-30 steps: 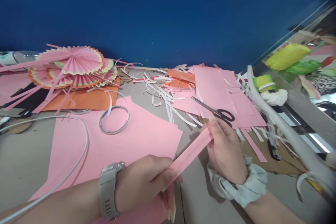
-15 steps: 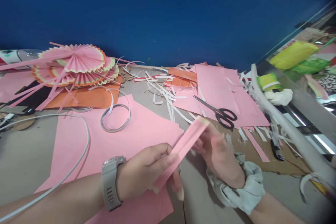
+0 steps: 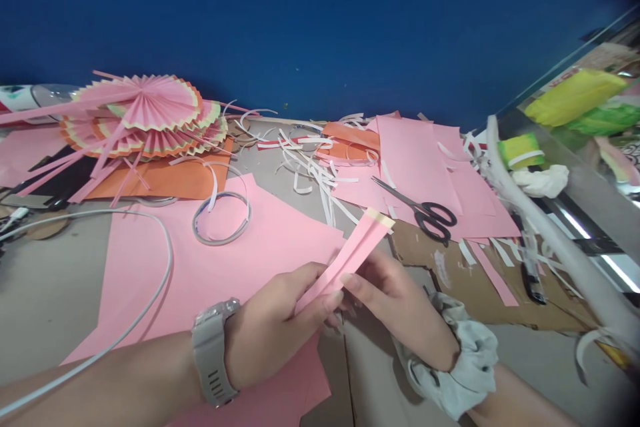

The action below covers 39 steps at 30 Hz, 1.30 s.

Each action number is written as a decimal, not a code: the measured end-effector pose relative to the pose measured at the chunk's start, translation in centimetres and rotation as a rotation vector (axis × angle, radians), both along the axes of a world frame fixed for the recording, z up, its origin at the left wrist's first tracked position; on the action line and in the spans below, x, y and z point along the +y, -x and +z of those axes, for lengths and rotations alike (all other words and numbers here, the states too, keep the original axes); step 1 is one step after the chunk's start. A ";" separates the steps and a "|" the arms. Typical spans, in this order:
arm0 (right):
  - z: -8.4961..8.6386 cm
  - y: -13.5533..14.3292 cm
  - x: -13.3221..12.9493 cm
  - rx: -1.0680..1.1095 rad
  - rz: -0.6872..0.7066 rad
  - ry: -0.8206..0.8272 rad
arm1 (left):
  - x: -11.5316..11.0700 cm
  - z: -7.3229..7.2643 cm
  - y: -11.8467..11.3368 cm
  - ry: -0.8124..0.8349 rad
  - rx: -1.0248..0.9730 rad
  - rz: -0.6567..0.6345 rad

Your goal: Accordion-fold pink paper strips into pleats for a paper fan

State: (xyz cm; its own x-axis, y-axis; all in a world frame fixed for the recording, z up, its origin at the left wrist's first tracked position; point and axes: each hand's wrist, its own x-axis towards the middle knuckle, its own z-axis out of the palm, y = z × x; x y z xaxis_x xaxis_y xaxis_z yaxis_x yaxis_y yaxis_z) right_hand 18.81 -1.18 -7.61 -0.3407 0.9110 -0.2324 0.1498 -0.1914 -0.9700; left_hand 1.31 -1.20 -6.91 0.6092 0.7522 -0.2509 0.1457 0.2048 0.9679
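Observation:
Between my hands is a narrow folded strip of pink paper [image 3: 350, 250] with a pale yellow edge at its far end, tilted up to the right. My left hand [image 3: 280, 320], with a grey watch at the wrist, grips the strip's lower part, thumb on top. My right hand [image 3: 395, 297] pinches it near the middle, thumb on the near face and fingers behind. Large pink sheets [image 3: 200, 280] lie beneath and left of my hands. On them rests a roll of tape [image 3: 220, 218]. Black-handled scissors [image 3: 420, 210] lie beyond my right hand.
Pleated paper rosettes [image 3: 150, 107] are piled at the back left over orange paper [image 3: 165, 180]. White paper strips [image 3: 310, 167] are scattered at the back middle. More pink sheets [image 3: 420, 160] and cardboard [image 3: 460, 287] lie right. A white cable [image 3: 167, 260] loops on the left.
My right hand has come down onto the strip and now pinches its middle, where before it was blurred near the far end. My left hand keeps its hold.

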 end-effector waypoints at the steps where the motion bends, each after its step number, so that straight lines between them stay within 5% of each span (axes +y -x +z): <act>1: 0.0 0.0 0.0 -0.024 -0.008 -0.022 | 0.0 0.1 0.1 -0.044 0.045 -0.005; 7: 0.2 0.1 0.0 -0.130 -0.058 -0.176 | 0.0 0.6 0.2 -0.239 0.238 0.006; 19: 0.8 0.3 0.2 0.029 -0.084 -0.137 | -0.3 0.5 0.4 -0.210 0.199 0.077; 29: 0.7 0.1 -0.1 0.161 -0.009 -0.110 | -0.8 0.9 0.5 -0.207 0.249 -0.155; 39: 1.0 0.3 0.0 0.211 0.062 -0.049 | -0.7 1.1 0.3 -0.212 0.215 -0.231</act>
